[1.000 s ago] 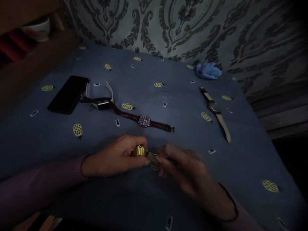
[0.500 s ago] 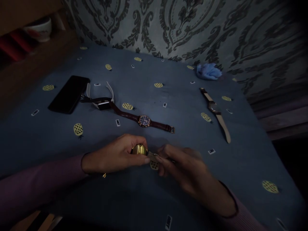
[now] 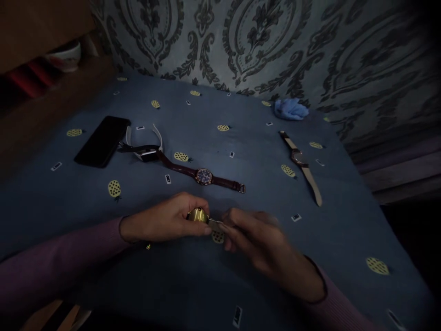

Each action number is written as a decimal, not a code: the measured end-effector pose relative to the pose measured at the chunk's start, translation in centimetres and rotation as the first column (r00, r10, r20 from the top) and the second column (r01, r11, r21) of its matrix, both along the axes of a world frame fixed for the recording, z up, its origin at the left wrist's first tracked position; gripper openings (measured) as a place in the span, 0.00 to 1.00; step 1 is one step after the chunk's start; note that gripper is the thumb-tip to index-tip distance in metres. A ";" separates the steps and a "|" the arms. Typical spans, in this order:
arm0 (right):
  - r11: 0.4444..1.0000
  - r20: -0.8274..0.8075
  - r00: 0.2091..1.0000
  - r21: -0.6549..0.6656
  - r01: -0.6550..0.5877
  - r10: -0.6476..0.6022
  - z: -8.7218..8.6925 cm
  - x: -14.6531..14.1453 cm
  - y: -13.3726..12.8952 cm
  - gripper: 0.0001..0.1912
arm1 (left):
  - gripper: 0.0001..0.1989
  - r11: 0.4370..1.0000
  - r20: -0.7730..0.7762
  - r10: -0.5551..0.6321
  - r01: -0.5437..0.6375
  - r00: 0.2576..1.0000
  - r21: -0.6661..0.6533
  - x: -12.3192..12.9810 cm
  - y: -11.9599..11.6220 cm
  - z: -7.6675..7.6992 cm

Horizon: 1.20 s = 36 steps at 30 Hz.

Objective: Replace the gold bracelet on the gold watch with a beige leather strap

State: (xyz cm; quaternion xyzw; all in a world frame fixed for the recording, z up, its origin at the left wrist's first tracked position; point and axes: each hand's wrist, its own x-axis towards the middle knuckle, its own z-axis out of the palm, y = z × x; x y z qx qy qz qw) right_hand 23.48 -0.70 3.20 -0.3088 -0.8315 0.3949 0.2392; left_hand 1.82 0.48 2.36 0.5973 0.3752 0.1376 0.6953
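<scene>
A gold watch is gripped between the thumb and fingers of my left hand, close above the blue cloth. Just right of it, my right hand pinches a thin, flat grey piece that reaches the gold watch's edge; whether this is a tool or part of the strap cannot be made out. Beyond my hands lies a watch with a dark red strap, its dial up. Its left strap end meets a white-strapped smartwatch.
A black phone lies at the left. Another watch with a pale strap is at the right, and a crumpled blue cloth sits near the patterned wall. A bowl stands on the shelf at the upper left.
The view has shifted slightly, so the far objects appear lower. My left hand keeps hold of the gold watch, and my right hand has barely moved relative to it.
</scene>
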 end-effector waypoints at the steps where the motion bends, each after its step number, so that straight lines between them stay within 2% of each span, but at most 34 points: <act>1: 1.000 0.011 1.000 0.013 0.007 -0.007 0.1 0.0 -0.1 0.13 | 0.10 1.000 0.006 -0.012 0.012 1.000 0.006 0.1 0.1 0.1; 4: 0.999 0.042 0.999 0.029 0.017 -0.018 0.2 0.2 -0.3 0.13 | 0.10 0.999 0.006 -0.036 0.036 0.999 0.022 0.3 0.3 0.5; 10: 0.997 -0.008 1.000 0.073 -0.021 0.022 0.2 0.3 -0.1 0.14 | 0.09 0.999 -0.025 -0.037 0.038 0.999 0.035 0.6 0.3 1.0; 15: 0.997 0.016 0.999 0.064 -0.047 0.046 0.7 0.2 0.2 0.14 | 0.09 0.997 -0.027 -0.051 0.052 0.998 0.056 0.5 0.4 1.2; 25: 0.996 0.006 0.999 0.073 -0.051 0.050 0.5 0.0 0.5 0.14 | 0.11 0.980 -0.029 -0.111 0.115 0.993 0.162 -0.1 1.3 1.4; 29: 0.996 -0.013 0.999 0.074 -0.049 0.050 0.4 -0.1 0.5 0.13 | 0.10 0.986 0.002 -0.103 0.102 0.995 0.130 -0.1 1.3 1.5; 36: 0.993 0.031 0.997 0.091 -0.076 0.074 1.3 0.0 0.8 0.13 | 0.08 0.998 -0.014 -0.051 0.052 0.999 0.044 -0.2 0.8 1.6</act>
